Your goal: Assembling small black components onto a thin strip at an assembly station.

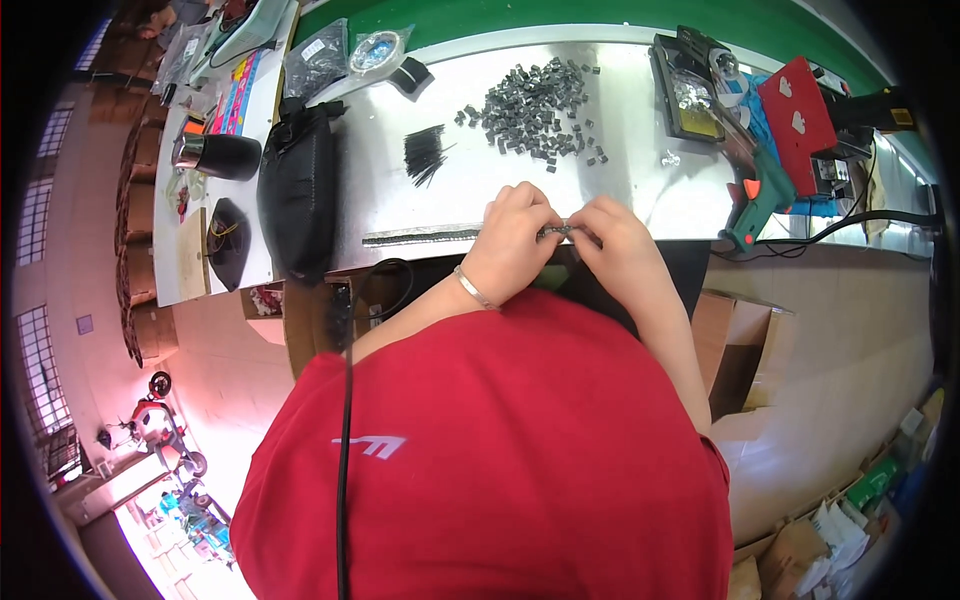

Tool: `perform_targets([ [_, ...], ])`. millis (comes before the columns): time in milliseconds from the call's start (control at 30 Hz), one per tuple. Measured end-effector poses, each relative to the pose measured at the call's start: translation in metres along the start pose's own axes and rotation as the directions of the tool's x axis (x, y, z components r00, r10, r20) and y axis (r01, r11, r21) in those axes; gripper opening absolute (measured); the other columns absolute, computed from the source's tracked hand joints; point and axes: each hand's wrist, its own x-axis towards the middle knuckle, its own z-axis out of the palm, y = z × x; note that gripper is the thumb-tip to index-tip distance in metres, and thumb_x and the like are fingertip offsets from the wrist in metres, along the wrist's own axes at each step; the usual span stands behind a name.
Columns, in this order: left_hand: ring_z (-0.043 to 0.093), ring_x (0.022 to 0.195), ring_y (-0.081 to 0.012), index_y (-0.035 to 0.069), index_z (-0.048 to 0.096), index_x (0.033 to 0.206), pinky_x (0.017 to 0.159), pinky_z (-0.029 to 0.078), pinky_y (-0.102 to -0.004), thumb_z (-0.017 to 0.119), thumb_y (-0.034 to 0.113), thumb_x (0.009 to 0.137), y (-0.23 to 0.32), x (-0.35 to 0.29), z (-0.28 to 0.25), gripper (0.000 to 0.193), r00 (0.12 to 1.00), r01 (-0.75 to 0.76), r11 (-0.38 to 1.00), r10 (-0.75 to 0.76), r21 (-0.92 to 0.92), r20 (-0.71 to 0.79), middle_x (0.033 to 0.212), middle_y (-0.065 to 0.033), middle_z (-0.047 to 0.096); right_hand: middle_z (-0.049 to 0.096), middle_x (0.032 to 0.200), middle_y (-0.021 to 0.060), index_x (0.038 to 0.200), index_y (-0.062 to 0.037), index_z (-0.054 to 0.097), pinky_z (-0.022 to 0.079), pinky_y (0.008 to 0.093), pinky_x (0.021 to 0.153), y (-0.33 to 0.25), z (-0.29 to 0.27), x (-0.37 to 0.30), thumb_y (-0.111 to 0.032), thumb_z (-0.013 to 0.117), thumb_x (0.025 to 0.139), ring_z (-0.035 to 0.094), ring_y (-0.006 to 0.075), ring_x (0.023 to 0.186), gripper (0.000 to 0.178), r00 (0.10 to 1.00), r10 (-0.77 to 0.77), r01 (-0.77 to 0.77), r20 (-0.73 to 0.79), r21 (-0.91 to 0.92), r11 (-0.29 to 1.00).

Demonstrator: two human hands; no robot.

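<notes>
A long narrow strip [420, 238] with a dark row along it and a pale edge lies along the near edge of the white table. My left hand [512, 242] covers its middle, fingers closed on it near its right end. Close beside, my right hand [615, 240] pinches at that end with thumb and fingers together; whatever sits between those fingertips is too small and hidden to name. Beyond my hands is a heap of small black block-like pieces [535, 105]. Left of the heap lies a bundle of thin black pins or wires [425, 153].
A black pouch [298, 190] and a dark cup [218, 156] stand at left, near plastic bags [318, 62]. To the right are a green glue gun [762, 195], a black-framed tray [692, 100] and a red board [795, 115]. A cable [345, 450] hangs down my front.
</notes>
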Motion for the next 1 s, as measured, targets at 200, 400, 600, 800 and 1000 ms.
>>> perform_targets([
  [200,0.057,0.094,-0.0292,0.005,0.070,0.088,0.083,0.048,-0.0382,0.076,0.002,0.076,-0.004,-0.002,-0.006,0.013,1.000,-0.001,1.000,0.001,0.004,0.020,0.096,-0.0064,0.061,0.062,0.091,0.0133,0.093,0.0012,0.067,0.053,0.0390,0.074,-0.004,0.004,0.002,0.002,0.069,0.083,0.064,0.0325,0.085,0.011,1.000,-0.013,0.013,0.004,0.007,1.000],
  [400,0.061,0.087,-0.0286,0.001,0.069,0.092,0.076,0.053,-0.0361,0.076,0.000,0.078,-0.005,-0.003,-0.008,0.015,1.000,0.015,0.997,-0.014,-0.073,0.017,0.095,-0.0097,0.062,0.062,0.091,0.0142,0.092,0.0014,0.067,0.052,0.0409,0.075,-0.007,0.005,0.004,0.001,0.068,0.082,0.064,0.0343,0.087,0.011,0.999,-0.045,0.045,-0.016,-0.038,0.998],
  [600,0.062,0.085,-0.0280,0.001,0.069,0.094,0.075,0.053,-0.0356,0.076,-0.001,0.078,-0.007,-0.004,-0.006,0.017,1.000,-0.002,0.998,0.003,-0.057,0.006,0.094,-0.0102,0.061,0.062,0.092,0.0147,0.092,0.0012,0.067,0.052,0.0414,0.077,-0.010,0.004,0.005,0.000,0.067,0.083,0.064,0.0348,0.088,0.009,1.000,-0.016,0.016,-0.008,-0.050,0.999],
  [800,0.060,0.087,-0.0307,0.002,0.067,0.093,0.077,0.052,-0.0379,0.075,-0.001,0.078,-0.006,-0.004,-0.008,0.017,0.999,-0.028,0.994,0.030,-0.107,0.016,0.093,-0.0109,0.059,0.063,0.092,0.0147,0.092,0.0013,0.068,0.053,0.0409,0.077,-0.010,0.006,0.005,0.000,0.067,0.083,0.064,0.0344,0.089,0.009,1.000,0.008,-0.009,-0.011,-0.060,0.998],
  [1000,0.059,0.088,-0.0334,0.002,0.065,0.089,0.077,0.051,-0.0402,0.073,0.000,0.078,-0.005,-0.002,-0.009,0.014,0.999,-0.034,0.991,0.038,-0.126,0.027,0.092,-0.0120,0.058,0.063,0.091,0.0141,0.091,0.0011,0.069,0.053,0.0399,0.076,-0.009,0.004,0.008,0.000,0.067,0.083,0.064,0.0336,0.087,0.008,0.998,0.064,-0.064,0.020,-0.016,0.998],
])
